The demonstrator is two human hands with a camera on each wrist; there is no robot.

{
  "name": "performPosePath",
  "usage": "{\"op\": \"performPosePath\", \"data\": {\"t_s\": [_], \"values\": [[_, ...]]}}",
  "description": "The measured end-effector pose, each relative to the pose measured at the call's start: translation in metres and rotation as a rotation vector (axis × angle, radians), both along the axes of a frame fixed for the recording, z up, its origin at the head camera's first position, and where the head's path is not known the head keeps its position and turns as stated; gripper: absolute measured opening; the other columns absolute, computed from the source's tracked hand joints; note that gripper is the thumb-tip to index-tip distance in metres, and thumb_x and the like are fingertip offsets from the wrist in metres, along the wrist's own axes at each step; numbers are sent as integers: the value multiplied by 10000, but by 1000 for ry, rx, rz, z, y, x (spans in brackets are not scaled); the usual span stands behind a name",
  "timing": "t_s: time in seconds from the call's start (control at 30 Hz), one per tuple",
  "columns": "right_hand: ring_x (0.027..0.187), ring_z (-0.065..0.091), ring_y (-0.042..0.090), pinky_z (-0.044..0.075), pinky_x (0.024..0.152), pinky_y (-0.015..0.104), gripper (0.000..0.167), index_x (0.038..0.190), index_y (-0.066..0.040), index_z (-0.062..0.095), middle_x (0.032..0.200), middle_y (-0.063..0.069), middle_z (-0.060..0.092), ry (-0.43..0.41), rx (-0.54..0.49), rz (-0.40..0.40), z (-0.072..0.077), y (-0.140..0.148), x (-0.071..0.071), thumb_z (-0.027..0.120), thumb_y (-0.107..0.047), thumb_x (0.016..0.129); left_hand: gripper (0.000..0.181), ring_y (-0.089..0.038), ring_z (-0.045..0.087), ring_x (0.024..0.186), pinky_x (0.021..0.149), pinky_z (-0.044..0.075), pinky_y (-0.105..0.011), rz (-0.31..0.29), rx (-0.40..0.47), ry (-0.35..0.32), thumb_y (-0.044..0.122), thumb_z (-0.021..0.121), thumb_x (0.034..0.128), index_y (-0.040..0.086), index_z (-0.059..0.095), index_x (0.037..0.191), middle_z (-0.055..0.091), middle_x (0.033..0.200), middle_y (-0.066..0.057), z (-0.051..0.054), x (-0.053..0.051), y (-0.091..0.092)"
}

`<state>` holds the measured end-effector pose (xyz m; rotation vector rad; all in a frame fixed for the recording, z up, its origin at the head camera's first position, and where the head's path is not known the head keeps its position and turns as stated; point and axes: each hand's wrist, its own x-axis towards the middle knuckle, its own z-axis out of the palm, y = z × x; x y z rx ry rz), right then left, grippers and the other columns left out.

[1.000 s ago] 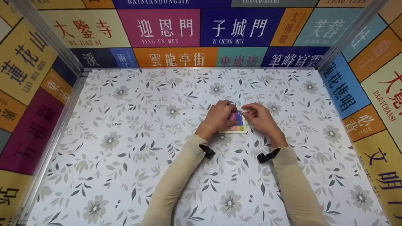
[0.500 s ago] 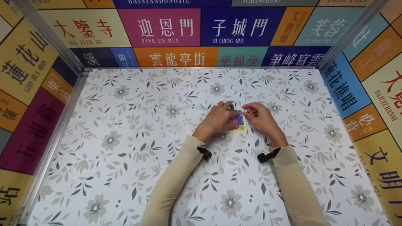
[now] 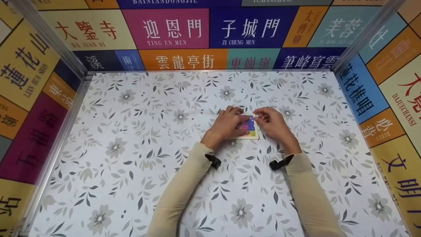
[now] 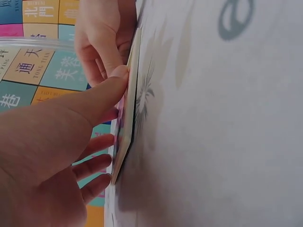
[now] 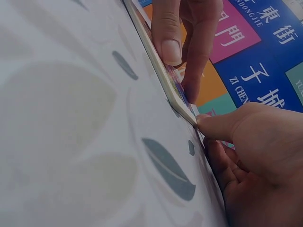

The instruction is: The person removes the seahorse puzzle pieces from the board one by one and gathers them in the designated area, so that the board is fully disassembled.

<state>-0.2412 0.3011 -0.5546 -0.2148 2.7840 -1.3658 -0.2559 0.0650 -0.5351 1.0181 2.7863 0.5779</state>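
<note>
"The left grip [image 3: 226, 124], first: is that bare hand clenched?"

"No, it's loose. The fingers are spread, with the thumb and fingertips resting on a small picture board [image 3: 250, 127], the thumb towards the near side."

"And the other one?"

"The right grip [image 3: 273, 123] pinches the board's right edge near the far corner, thumb against the rim and the remaining fingers curled in beside it."

"Where does the board itself lie?"

"On the desk [image 3: 131, 181], a little right of the middle, between the two hands. What shows is blue, pink and yellow inside a pale border; the left hand covers the rest."

"What about the arms?"

"Both wear beige sleeves [image 3: 184, 184], and each wrist carries a small black camera [image 3: 214, 161]."

"And around them?"

"The desk cover has grey flowers and leaves. Behind it stands a wall [image 3: 167, 29] of coloured panels bearing large characters, with similar panels at both sides."
</note>
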Motion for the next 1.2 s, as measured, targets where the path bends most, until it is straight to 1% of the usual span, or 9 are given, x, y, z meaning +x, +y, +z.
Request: {"op": "performPosePath", "data": {"t_s": [0.17, 0.3, 0.43, 0.57, 0.67, 0.8, 0.87, 1.0, 1.2], "values": [[933, 627, 178, 509, 777, 144, 273, 1297, -59, 735, 1090, 115, 654, 7, 4, 0, -1, 1, -1, 723, -106, 1028, 572, -281, 447, 1447, 1144, 426, -488, -30, 3, -32, 517, 765, 981, 303, 661, 1501, 519, 1614, -57, 2, -3, 0], [918, 626, 177, 499, 763, 129, 266, 1287, -42, 737, 1082, 130, 652, 23, 0, 2, -2, 1, -1, 725, -99, 1027, 495, -291, 506, 1368, 1101, 472, -481, -32, 66, -13, 440, 753, 1010, 220, 706, 1451, 580, 1522, -76, 1, -4, 2], [914, 629, 189, 488, 754, 120, 261, 1279, -19, 738, 1081, 157, 656, 39, 2, 7, -3, 1, -1, 716, -86, 1028, 361, -299, 568, 1292, 1079, 513, -464, 0, 117, 42, 323, 703, 1058, 135, 742, 1363, 635, 1429, -93, -3, -6, 8], [921, 626, 191, 485, 759, 124, 261, 1281, -27, 738, 1079, 147, 658, 36, 12, 7, -3, 1, -2, 711, -78, 1027, 308, -292, 587, 1284, 1112, 508, -435, 42, 116, 56, 269, 682, 1070, 110, 743, 1327, 646, 1403, -98, -4, -7, 13], [916, 624, 191, 489, 758, 128, 254, 1273, -26, 738, 1074, 142, 654, 37, 6, 4, -3, 1, -1, 717, -79, 1025, 300, -288, 605, 1260, 1104, 515, -426, 59, 106, 60, 274, 697, 1059, 107, 756, 1302, 656, 1368, -100, -2, -7, 15], [908, 627, 198, 494, 753, 129, 249, 1266, -17, 739, 1068, 149, 659, 44, -3, 4, -3, 2, -1, 717, -76, 1025, 284, -280, 643, 1176, 1030, 555, -428, 76, 83, 91, 303, 747, 1025, 123, 795, 1240, 678, 1281, -90, 1, -8, 19], [913, 630, 206, 493, 755, 127, 254, 1273, -14, 738, 1071, 157, 662, 46, -3, 8, -4, 2, -1, 711, -75, 1028, 268, -275, 654, 1131, 988, 571, -430, 82, 72, 93, 310, 775, 1007, 131, 815, 1203, 679, 1236, -83, 3, -8, 21], [922, 639, 238, 489, 757, 120, 264, 1281, -8, 737, 1074, 177, 663, 46, -10, 12, -4, 2, -1, 711, -74, 1027, 247, -274, 662, 1079, 958, 580, -421, 69, 62, 61, 289, 795, 994, 112, 827, 1163, 666, 1188, -86, 7, -9, 24], [920, 632, 245, 483, 761, 126, 262, 1277, -7, 740, 1068, 185, 664, 52, -18, 13, -4, 1, -1, 708, -57, 1022, 242, -261, 666, 1063, 974, 574, -385, 64, 68, -27, 220, 809, 977, 61, 781, 1158, 650, 1190, -93, 14, -13, 25]]}}
